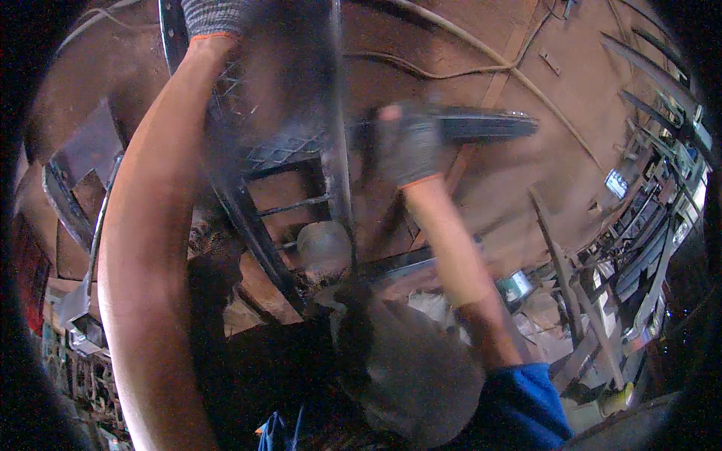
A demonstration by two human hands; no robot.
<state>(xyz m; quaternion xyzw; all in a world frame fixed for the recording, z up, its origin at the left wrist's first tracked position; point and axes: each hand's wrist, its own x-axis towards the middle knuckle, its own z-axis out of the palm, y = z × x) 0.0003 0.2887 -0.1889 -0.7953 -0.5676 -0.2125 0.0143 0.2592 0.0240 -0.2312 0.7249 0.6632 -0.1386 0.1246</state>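
My left hand (213,16), in a grey knitted glove with an orange cuff, grips the top of a dark metal frame (259,225) with bars and a patch of mesh, at the upper edge of the view. My right hand (410,152), gloved the same way, is closed around a long dark tool (485,125) just right of the frame's upright bar. The tool and this hand are blurred, so the tool's kind is unclear. My left forearm runs up the left side in front of the frame. A blue sleeve (526,406) covers my right upper arm.
A brown dirt floor (466,45) lies beneath, with pale cables (451,37) trailing across it. Metal bars and angle pieces (571,301) are stacked at the right. Sheet-metal offcuts (83,150) lie at the left. A round pale object (323,244) sits behind the frame.
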